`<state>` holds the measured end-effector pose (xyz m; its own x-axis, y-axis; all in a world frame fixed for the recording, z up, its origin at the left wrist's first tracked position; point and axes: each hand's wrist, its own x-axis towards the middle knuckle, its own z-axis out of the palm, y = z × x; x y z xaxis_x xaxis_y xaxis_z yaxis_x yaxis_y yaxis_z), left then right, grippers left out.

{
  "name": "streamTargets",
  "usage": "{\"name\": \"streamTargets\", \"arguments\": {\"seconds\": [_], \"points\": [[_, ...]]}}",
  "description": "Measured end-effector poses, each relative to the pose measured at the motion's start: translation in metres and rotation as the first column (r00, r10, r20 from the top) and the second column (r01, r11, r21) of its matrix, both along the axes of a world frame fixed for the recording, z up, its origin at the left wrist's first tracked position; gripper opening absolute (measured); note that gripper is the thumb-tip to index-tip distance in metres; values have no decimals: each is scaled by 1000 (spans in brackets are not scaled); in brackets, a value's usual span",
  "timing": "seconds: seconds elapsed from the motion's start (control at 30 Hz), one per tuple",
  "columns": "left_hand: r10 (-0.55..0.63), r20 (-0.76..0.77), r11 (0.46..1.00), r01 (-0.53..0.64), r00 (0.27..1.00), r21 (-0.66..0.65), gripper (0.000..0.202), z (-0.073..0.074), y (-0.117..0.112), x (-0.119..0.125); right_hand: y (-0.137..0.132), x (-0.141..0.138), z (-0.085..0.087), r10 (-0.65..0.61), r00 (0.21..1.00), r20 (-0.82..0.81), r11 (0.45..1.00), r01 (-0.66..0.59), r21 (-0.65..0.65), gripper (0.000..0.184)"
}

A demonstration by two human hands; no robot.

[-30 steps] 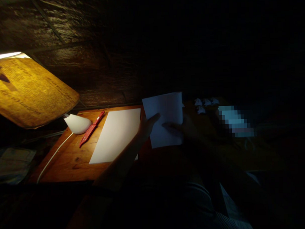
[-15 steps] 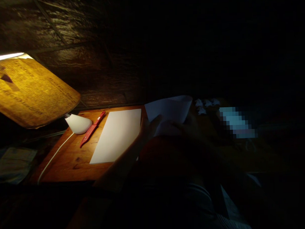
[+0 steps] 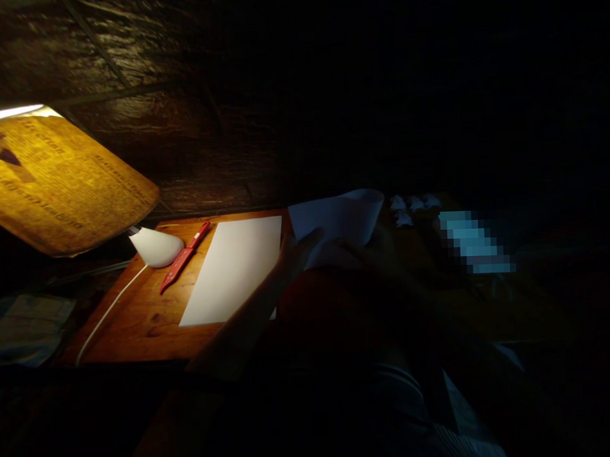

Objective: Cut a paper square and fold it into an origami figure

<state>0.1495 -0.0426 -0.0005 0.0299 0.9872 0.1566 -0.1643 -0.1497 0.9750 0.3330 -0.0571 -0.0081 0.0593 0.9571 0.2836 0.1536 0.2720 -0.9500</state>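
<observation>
In deep shade at the middle of the table, a white sheet of paper (image 3: 329, 217) is bent over in a curve, its fold bulging at the right. My left hand (image 3: 302, 250) grips the sheet's left side, with the thumb lying on top. On the lower right of the same sheet is my right hand (image 3: 368, 251), closed on it; most of its fingers are lost in the dark. Just left of my left hand lies a flat stack of white paper (image 3: 236, 267), brightly lit and partly covered by my forearm.
A red knife-shaped tool (image 3: 184, 258) lies by the white base (image 3: 156, 247) of a lamp with a yellow printed shade (image 3: 68, 183). Its cord (image 3: 110, 308) crosses the wooden table (image 3: 138, 334). Several small folded white pieces (image 3: 403, 217) and a blurred-out bright rectangle (image 3: 475, 242) sit at right.
The curl at the sheet's right side looks slightly rounder and more open. Both hands stay on the sheet in nearly the same place.
</observation>
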Motion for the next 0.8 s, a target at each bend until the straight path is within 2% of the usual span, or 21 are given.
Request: {"name": "streamTargets", "arguments": {"seconds": [0.3,0.57,0.8], "points": [[-8,12,999,8,1000,-37,49,4,-1,1,0,-2,3,-38,999,-26,998,36,-52,58],[27,-38,999,-28,999,-39,52,4,-1,2,-3,-3,9,-38,998,-44,998,36,-43,54],[23,-36,999,-25,999,-48,47,3,-1,1,-4,-3,6,-39,999,-18,999,39,-21,49]]}}
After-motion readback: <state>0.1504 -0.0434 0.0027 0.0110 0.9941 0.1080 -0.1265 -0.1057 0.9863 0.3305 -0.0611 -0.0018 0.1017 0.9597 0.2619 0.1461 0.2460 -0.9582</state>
